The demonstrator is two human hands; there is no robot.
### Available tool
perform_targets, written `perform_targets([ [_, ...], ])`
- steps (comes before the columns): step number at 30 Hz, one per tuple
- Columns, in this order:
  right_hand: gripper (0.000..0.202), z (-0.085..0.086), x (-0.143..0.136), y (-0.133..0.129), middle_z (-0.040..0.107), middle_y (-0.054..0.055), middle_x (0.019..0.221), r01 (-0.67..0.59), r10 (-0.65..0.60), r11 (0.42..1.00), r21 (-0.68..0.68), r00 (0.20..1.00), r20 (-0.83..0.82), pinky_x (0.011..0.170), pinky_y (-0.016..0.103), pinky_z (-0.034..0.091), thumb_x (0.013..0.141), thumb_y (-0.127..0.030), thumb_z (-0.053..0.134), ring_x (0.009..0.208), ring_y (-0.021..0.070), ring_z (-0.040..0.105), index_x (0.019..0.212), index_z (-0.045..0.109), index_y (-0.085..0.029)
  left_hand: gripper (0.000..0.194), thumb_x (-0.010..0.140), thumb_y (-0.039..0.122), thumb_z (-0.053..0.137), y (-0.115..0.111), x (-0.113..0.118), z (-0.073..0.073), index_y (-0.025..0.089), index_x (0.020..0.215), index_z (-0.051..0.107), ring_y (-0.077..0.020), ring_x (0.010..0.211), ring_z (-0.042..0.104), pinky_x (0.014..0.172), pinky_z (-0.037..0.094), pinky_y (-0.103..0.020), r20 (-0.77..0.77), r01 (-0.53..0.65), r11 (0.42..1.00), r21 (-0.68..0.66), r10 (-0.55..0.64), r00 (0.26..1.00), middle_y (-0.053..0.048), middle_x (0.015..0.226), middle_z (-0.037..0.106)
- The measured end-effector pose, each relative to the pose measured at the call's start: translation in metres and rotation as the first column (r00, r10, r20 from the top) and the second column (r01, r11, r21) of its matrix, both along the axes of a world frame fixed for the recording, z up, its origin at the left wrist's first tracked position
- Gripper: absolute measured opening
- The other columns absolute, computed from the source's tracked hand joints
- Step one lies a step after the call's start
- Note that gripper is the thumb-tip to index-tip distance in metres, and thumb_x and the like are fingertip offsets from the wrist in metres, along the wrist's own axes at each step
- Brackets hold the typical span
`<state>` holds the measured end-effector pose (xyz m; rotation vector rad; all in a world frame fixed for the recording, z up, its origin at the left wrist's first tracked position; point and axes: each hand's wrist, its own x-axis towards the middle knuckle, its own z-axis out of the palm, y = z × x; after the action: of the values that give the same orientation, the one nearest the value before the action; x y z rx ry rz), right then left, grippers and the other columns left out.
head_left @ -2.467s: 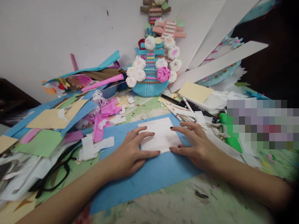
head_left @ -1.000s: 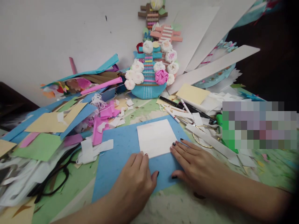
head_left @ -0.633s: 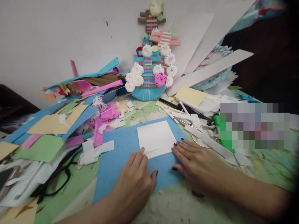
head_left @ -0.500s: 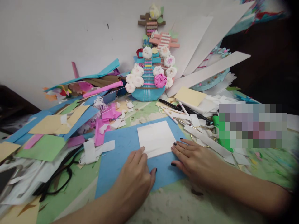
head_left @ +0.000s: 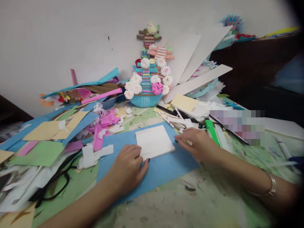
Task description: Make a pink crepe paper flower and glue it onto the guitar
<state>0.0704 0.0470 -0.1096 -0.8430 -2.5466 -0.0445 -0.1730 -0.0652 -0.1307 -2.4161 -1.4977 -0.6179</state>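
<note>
A white square sheet [head_left: 154,142] lies on a larger blue sheet [head_left: 128,186] in the middle of the table. My left hand [head_left: 128,167] rests at the white sheet's lower left edge, its fingers bent and its thumb apart, holding nothing. To the right, my right hand [head_left: 197,144] is lifted slightly beside the white sheet, over the blue sheet's right edge. Its fingers point left and their tips hang just off the white sheet; whether anything is between them is unclear.
Decorated paper guitars [head_left: 146,98] with paper flowers stand against the wall. Paper scraps and black-framed glasses [head_left: 66,186] lie at the left. Pens, white strips, a green object [head_left: 212,132] and a pixelated item [head_left: 244,126] are at the right.
My right hand has come off the white sheet's right edge and its fingers have drawn together. My left hand stays at the lower left edge. The camera view has shifted.
</note>
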Motion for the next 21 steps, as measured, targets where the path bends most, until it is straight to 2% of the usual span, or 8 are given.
perform_targets([
  [1, 0.024, 0.004, 0.005, 0.008, 0.071, 0.004, 0.076, 0.124, -0.124, 0.992, -0.027, 0.992, 0.012, 0.069, 0.029, 0.045, 0.085, -0.023, 0.047, 0.071, 0.0171, 0.063, 0.083, 0.070, -0.020, 0.033, 0.085, 0.018, 0.048, 0.004, -0.004, -0.001, 0.014, 0.055, 0.061, -0.0208, 0.078, 0.062, 0.073, 0.051, -0.037, 0.057, 0.014, 1.000, 0.006, -0.014, 0.998, -0.007, 0.063, 0.062],
  [3, 0.019, 0.011, 0.014, 0.022, 0.070, 0.006, 0.078, 0.380, -0.374, 0.924, -0.038, 0.921, 0.108, 0.064, 0.030, 0.043, 0.080, -0.020, 0.050, 0.072, 0.0210, 0.062, 0.082, 0.069, -0.019, 0.032, 0.086, 0.018, 0.047, 0.012, -0.012, -0.003, 0.015, 0.057, 0.060, -0.0159, 0.069, 0.060, 0.067, 0.049, -0.031, 0.173, 0.017, 1.000, 0.009, -0.018, 0.985, -0.005, 0.063, 0.062],
  [5, 0.017, 0.011, 0.021, 0.033, 0.069, 0.010, 0.080, 0.463, -0.438, 0.885, -0.052, 0.865, 0.245, 0.062, 0.031, 0.041, 0.076, -0.020, 0.053, 0.076, 0.0243, 0.061, 0.083, 0.068, -0.017, 0.031, 0.085, 0.019, 0.047, 0.018, -0.018, -0.005, 0.016, 0.057, 0.060, -0.0138, 0.063, 0.058, 0.061, 0.048, -0.027, 0.255, -0.014, 1.000, -0.020, 0.019, 0.967, -0.003, 0.062, 0.062],
  [9, 0.018, 0.002, 0.028, 0.041, 0.067, 0.013, 0.078, 0.477, -0.414, 0.870, -0.123, 0.844, 0.341, 0.065, 0.034, 0.041, 0.080, -0.023, 0.050, 0.079, 0.0261, 0.060, 0.081, 0.066, -0.015, 0.026, 0.085, 0.021, 0.050, 0.022, -0.020, -0.005, 0.016, 0.063, 0.063, -0.0143, 0.064, 0.057, 0.059, 0.047, -0.026, 0.325, -0.060, 0.997, -0.052, 0.073, 0.943, -0.003, 0.064, 0.062],
  [12, 0.020, -0.002, 0.028, 0.041, 0.067, 0.013, 0.081, 0.494, -0.429, 0.858, -0.141, 0.840, 0.332, 0.070, 0.040, 0.040, 0.081, -0.027, 0.049, 0.088, 0.0311, 0.057, 0.084, 0.065, -0.016, 0.024, 0.085, 0.020, 0.050, 0.020, -0.014, -0.005, 0.016, 0.065, 0.063, -0.0151, 0.067, 0.058, 0.062, 0.047, -0.027, 0.313, -0.044, 0.999, -0.030, 0.051, 0.948, -0.004, 0.066, 0.064],
  [15, 0.019, 0.003, 0.028, 0.040, 0.066, 0.010, 0.078, 0.497, -0.430, 0.850, -0.173, 0.846, 0.316, 0.070, 0.041, 0.039, 0.080, -0.032, 0.050, 0.091, 0.0328, 0.055, 0.080, 0.064, -0.018, 0.026, 0.086, 0.018, 0.049, 0.019, -0.007, -0.006, 0.015, 0.064, 0.063, -0.0155, 0.067, 0.057, 0.064, 0.048, -0.029, 0.299, -0.001, 1.000, 0.006, -0.001, 0.954, -0.005, 0.066, 0.064],
  [18, 0.018, 0.013, 0.029, 0.038, 0.064, 0.008, 0.073, 0.465, -0.406, 0.859, -0.213, 0.873, 0.268, 0.066, 0.035, 0.037, 0.077, -0.032, 0.050, 0.085, 0.0291, 0.056, 0.069, 0.058, -0.018, 0.020, 0.085, 0.017, 0.049, 0.020, -0.007, -0.007, 0.015, 0.072, 0.064, -0.0158, 0.070, 0.058, 0.065, 0.049, -0.029, 0.289, 0.015, 0.997, 0.077, -0.037, 0.957, -0.006, 0.069, 0.064],
  [21, 0.019, 0.019, 0.031, 0.036, 0.061, 0.005, 0.069, 0.412, -0.371, 0.875, -0.255, 0.908, 0.194, 0.059, 0.028, 0.035, 0.081, -0.028, 0.043, 0.071, 0.0203, 0.055, 0.066, 0.049, -0.019, 0.015, 0.084, 0.012, 0.051, 0.017, -0.007, -0.003, 0.016, 0.088, 0.065, -0.0163, 0.076, 0.059, 0.069, 0.050, -0.031, 0.263, 0.034, 0.984, 0.177, -0.081, 0.961, -0.007, 0.078, 0.064],
])
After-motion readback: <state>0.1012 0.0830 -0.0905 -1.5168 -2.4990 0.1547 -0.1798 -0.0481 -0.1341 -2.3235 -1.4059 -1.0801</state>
